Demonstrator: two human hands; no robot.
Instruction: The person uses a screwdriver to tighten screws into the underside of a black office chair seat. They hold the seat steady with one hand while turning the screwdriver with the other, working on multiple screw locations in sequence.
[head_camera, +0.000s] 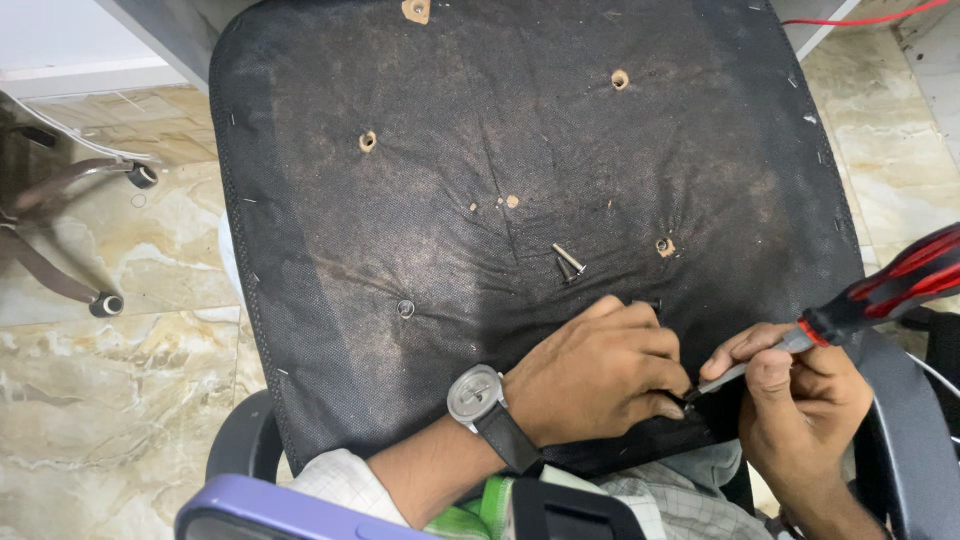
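Black fabric on the underside of the chair seat (500, 180) is the landmark here. At its near edge, the left hand (600, 375) has fingertips pinched down on a small dark part that I can't make out, so I'm calling it clenched on something tiny. Just right of that, the right hand (800, 400) grips a screwdriver (860, 300) with a red and black handle, fingers wrapped round the shaft close to the tip, which meets the left fingertips. A loose screw (568, 260) lies on the seat a bit further in, with a washer (406, 309) off to its left. My take: keep the tip square and steady it with the left fingers so it doesn't slip.
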